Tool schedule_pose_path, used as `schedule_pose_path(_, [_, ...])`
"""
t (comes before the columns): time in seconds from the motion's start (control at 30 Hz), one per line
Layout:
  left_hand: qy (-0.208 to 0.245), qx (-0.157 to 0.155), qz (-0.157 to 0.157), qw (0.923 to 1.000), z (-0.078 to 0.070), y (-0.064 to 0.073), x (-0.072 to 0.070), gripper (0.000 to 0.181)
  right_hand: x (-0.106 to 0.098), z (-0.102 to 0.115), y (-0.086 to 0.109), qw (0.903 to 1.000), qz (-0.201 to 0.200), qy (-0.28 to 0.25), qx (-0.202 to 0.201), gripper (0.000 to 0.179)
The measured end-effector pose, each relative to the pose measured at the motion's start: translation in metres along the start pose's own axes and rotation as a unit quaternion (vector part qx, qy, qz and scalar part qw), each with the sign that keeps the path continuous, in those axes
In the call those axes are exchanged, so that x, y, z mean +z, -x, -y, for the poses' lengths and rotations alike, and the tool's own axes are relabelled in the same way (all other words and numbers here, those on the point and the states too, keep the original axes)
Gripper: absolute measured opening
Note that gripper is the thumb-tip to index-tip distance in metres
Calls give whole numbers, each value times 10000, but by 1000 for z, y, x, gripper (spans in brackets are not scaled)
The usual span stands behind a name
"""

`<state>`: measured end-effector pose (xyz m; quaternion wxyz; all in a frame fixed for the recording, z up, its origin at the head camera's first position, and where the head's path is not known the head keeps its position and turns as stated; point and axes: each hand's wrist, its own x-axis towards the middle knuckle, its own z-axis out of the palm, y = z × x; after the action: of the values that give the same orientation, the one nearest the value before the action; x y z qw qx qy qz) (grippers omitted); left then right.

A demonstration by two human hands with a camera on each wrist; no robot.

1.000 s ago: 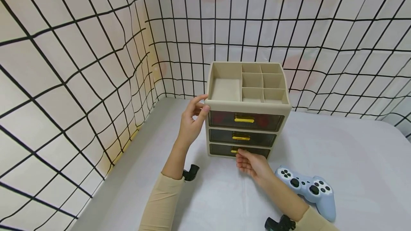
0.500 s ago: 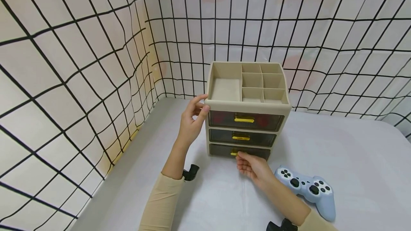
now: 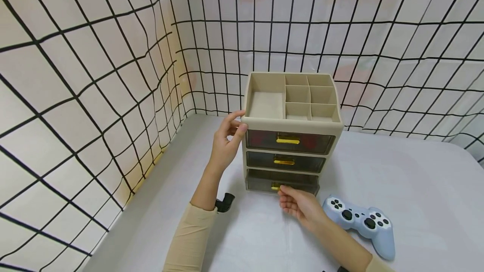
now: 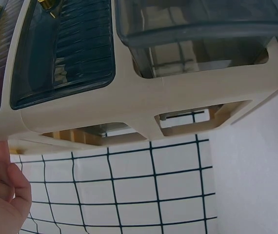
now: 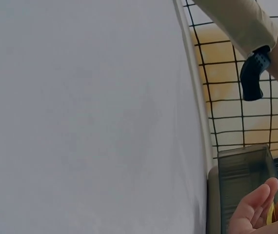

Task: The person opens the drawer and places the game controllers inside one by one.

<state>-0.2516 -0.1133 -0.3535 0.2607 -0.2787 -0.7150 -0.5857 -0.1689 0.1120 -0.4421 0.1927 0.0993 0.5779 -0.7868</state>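
A beige desktop organizer (image 3: 291, 125) with three smoky drawers stands on the white table. Its bottom drawer (image 3: 261, 180) is pulled partway out. My right hand (image 3: 302, 207) pinches the yellow handle (image 3: 275, 186) of that drawer between thumb and fingers; in the right wrist view the handle (image 5: 270, 214) shows beside the fingertips. At the organizer's upper left front corner, my left hand (image 3: 226, 142) touches the side with its fingers, the thumb by the front edge. The left wrist view shows these fingertips against the beige side wall (image 4: 80, 114).
A light blue game controller (image 3: 361, 221) lies right of the organizer, close to my right forearm. Black grid panels (image 3: 287, 24) rise behind and along the left. Divided compartments (image 3: 296, 95) form the organizer's top. The upper drawer (image 3: 261, 139) holds something reddish.
The bottom drawer has come out of the organizer toward me, my right hand moving with its handle. My left hand has stayed at the corner.
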Motion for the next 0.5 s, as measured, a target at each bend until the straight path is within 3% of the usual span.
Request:
schedule_pose_path(0.2, [-34,-17,23,10000,0,0,1,35,0,-3,12,10000,-52,72,40,21])
schedule_pose_path(0.4, [-54,-56,39,10000,-32,-1,0,34,0,-6,23,9997,173,182,75,21])
schedule_pose_path(0.5, [-75,-88,51,9999,-37,-1,-1,34,-1,-8,27,9994,277,191,89,22])
